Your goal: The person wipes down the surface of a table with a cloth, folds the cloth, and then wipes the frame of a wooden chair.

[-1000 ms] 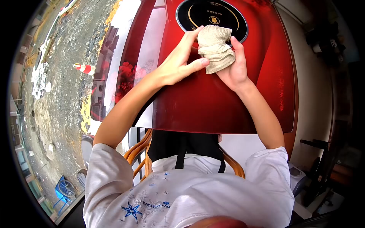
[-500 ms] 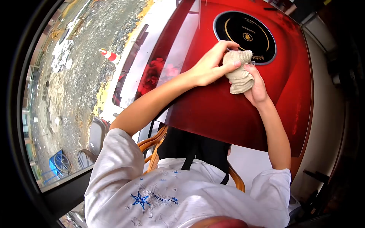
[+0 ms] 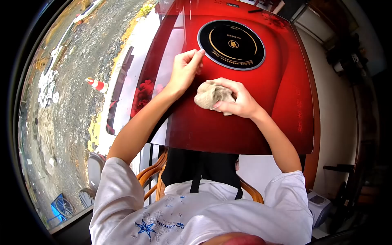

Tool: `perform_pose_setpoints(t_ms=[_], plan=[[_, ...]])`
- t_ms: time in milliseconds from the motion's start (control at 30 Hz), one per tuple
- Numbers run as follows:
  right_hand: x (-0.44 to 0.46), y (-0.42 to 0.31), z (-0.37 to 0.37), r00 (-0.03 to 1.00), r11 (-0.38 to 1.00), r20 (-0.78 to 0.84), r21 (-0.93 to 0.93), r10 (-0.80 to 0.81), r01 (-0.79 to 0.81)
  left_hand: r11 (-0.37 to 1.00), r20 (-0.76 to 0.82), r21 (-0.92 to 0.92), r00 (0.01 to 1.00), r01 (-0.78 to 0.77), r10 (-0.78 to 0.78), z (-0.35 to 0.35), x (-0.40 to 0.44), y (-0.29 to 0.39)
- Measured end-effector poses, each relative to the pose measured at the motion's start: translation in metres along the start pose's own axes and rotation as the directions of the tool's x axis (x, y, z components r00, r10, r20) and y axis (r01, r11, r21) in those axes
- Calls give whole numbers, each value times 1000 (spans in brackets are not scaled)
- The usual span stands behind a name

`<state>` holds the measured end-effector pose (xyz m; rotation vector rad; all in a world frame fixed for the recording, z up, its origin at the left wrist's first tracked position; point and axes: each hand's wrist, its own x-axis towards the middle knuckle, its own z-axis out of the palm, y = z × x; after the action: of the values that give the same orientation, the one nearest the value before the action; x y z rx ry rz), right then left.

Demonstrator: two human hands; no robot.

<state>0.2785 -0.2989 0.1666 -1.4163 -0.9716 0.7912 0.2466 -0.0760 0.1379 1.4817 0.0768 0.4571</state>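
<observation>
A crumpled beige cloth [image 3: 209, 94] is bunched in my right hand [image 3: 241, 100], with the thumb below and the fingers over its top. It is over the near half of the glossy red table [image 3: 261, 126]. A thin pale strand shows by the thumb at the cloth's lower edge. Up and to the left, apart from the cloth, my left hand [image 3: 187, 70] has its fingers curled and the thumb pressed to them. Whatever it may pinch is too small or hidden to make out. The round black disc [image 3: 232, 45] set in the tabletop lies just beyond both hands.
A wooden armchair [image 3: 153, 173] stands under the table's near edge. Beyond the window on the left are gravel ground and a red-and-white traffic cone [image 3: 97, 84]. A grey-white appliance [image 3: 319, 206] is on the floor at the lower right.
My left hand has let go of the cloth and moved away to its left, fingers now curled. The cloth stays in my right hand, lower and nearer my body, and the view has shifted right.
</observation>
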Motion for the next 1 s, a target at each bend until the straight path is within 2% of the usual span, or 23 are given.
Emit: perform_pose_setpoints(t_ms=[33,100,133,167,233,267,300,367,433,467,533,600,633,700,733,833,900,967,1000], plan=[[2,6,0,970,914,10,-335,-242,231,999,-39,-13,998,52,-53,3,-4,6],[0,-2,6,961,761,42,-601,-274,244,999,-17,22,999,40,-40,1,-7,8],[1,-2,6,963,753,44,-614,-264,235,993,-28,11,993,116,-115,5,-12,16],[2,-2,6,966,748,44,-625,-254,225,993,-7,28,993,115,-115,3,-13,14],[0,2,0,965,720,-3,-667,-263,194,994,58,63,994,86,-90,4,-16,18],[1,4,-4,958,696,-46,-697,-283,172,998,81,61,997,5,-10,3,-16,13],[2,6,-9,948,673,-88,-725,-305,149,998,76,66,997,-11,6,4,-15,12],[4,5,-28,935,576,-241,-816,-259,-51,996,66,76,997,-40,35,7,-15,12],[2,16,-56,851,508,-462,-811,-251,-290,996,101,84,994,-37,28,3,-16,13],[-1,20,-70,814,439,-510,-821,-278,-365,996,90,86,995,-37,29,4,-17,15],[-6,24,-89,748,317,-584,-808,-314,-497,990,53,138,999,0,-7,9,-20,24],[-9,24,-91,743,347,-597,-795,-304,-497,993,68,120,998,-24,16,7,-21,22],[-7,20,-84,745,377,-599,-789,-294,-485,993,74,109,997,-36,28,6,-21,21],[-4,17,-70,777,367,-501,-854,-382,-370,993,73,117,997,-34,25,5,-20,20],[-3,14,-63,819,419,-467,-852,-334,-314,992,70,119,997,-34,25,5,-20,19],[-3,9,-27,923,618,-222,-786,-316,23,993,65,109,997,-36,29,5,-19,17],[-4,10,-7,940,672,-26,-706,-339,223,992,72,120,997,-37,29,4,-19,17],[-7,11,1,939,677,103,-668,-329,311,987,56,155,998,-27,18,6,-19,20],[-7,9,-2,939,656,111,-689,-326,309,988,57,152,998,-29,21,5,-19,19]])
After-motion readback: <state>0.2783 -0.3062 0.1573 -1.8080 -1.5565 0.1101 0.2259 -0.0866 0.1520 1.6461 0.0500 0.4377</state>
